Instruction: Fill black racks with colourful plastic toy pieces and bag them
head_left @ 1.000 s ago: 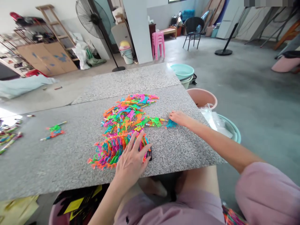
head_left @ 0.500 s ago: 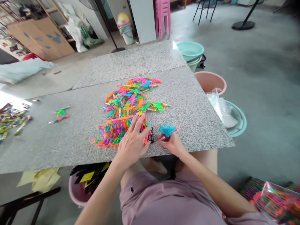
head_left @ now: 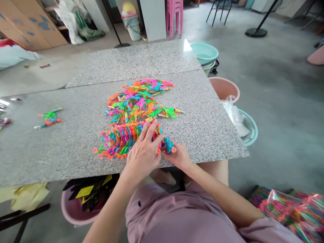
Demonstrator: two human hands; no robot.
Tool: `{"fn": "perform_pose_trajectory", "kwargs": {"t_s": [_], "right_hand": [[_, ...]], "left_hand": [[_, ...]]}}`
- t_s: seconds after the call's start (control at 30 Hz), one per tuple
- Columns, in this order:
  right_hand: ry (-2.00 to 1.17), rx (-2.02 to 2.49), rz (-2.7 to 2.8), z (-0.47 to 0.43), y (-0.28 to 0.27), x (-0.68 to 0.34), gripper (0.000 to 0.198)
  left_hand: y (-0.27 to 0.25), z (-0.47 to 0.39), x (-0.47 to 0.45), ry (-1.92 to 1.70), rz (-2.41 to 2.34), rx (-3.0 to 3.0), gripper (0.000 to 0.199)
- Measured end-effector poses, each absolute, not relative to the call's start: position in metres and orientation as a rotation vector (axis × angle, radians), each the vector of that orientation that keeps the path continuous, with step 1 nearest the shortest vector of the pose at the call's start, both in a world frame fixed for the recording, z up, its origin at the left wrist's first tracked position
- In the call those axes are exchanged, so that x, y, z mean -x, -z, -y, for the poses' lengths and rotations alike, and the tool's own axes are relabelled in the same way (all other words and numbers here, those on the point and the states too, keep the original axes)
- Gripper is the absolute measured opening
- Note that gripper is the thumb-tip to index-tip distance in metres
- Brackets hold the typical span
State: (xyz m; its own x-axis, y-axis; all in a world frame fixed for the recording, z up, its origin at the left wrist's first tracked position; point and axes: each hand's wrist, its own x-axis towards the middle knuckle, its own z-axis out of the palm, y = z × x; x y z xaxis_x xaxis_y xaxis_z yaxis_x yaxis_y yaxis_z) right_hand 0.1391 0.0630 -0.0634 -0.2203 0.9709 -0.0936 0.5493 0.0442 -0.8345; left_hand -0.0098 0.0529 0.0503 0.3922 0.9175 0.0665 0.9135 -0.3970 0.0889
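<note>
At the lower left I have a pink basin (head_left: 69, 213) on the floor, heaped with black pieces bearing yellow panels. Above it, on the speckled tabletop (head_left: 63, 155), a packed row of toys (head_left: 118, 141) lies near the front edge, pink, green, blue and orange, with orange round tips; a loose pile (head_left: 141, 103) of similar ones spreads behind. My left hand (head_left: 144, 152) lies palm down over the row's right end, fingers fanned and slightly bent across it rather than clenched; how hard they press I can't tell. Just right of those fingertips is the blue toy (head_left: 168, 144), orange-tipped, at the end of the row. My right hand (head_left: 179, 156) grasps it from the right, fingertips partly hidden. Past the table's right edge I get a turquoise basin (head_left: 204, 52) on a paler one, a salmon basin (head_left: 224, 88), a pale green basin (head_left: 255, 133) with clear plastic (head_left: 233, 113) in it, and, lower right, clear bags (head_left: 286, 209) full of multicoloured pieces.
</note>
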Motion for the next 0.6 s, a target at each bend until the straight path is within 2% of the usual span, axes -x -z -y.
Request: {"fn": "perform_pose_trajectory", "kwargs": {"t_s": [0.13, 0.27, 0.4, 0.53, 0.6], "right_hand": [[-0.893, 1.630, 2.089, -0.065, 0.049, -0.133, 0.017], [-0.891, 1.667, 2.208, -0.065, 0.039, -0.124, 0.019], [-0.870, 1.646, 2.216, -0.064, 0.042, -0.123, 0.022], [-1.082, 1.308, 2.378, -0.101, 0.040, -0.148, 0.008], [-0.996, 1.249, 2.415, -0.137, 0.035, -0.165, 0.010]], "left_hand": [[-0.052, -0.053, 0.010, -0.151, -1.706, -2.561, 0.047], [-0.055, -0.052, 0.011, -0.199, -1.640, -2.557, 0.055], [-0.052, -0.052, 0.014, -0.205, -1.661, -2.591, 0.048], [-0.049, -0.051, 0.017, -0.171, -1.651, -2.631, 0.042], [-0.048, -0.052, 0.018, -0.171, -1.640, -2.638, 0.039]]}}
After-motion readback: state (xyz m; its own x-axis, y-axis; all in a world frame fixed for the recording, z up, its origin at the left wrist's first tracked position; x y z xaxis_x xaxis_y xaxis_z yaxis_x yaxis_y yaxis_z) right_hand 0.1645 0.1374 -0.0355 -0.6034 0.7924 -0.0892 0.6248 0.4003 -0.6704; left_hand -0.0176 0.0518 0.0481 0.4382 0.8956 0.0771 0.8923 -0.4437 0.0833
